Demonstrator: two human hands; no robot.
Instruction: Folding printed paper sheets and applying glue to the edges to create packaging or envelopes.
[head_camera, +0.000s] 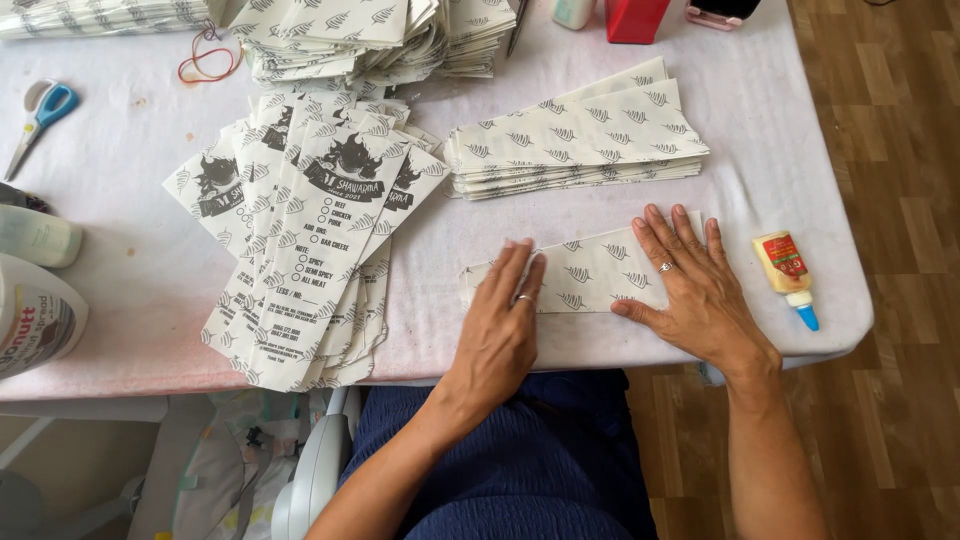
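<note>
Both hands flat, nothing grasped: left hand (505, 320), right hand (690, 285) pressing paper sleeve (600, 272) on surface (130, 260). Best pressed evenly along the fold, edges aligned; glue bottle (787, 275) near right.

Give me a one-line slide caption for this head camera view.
Both hands, left and right, press a leaf-patterned paper strip flat on the white table, glue bottle alongside.
</note>
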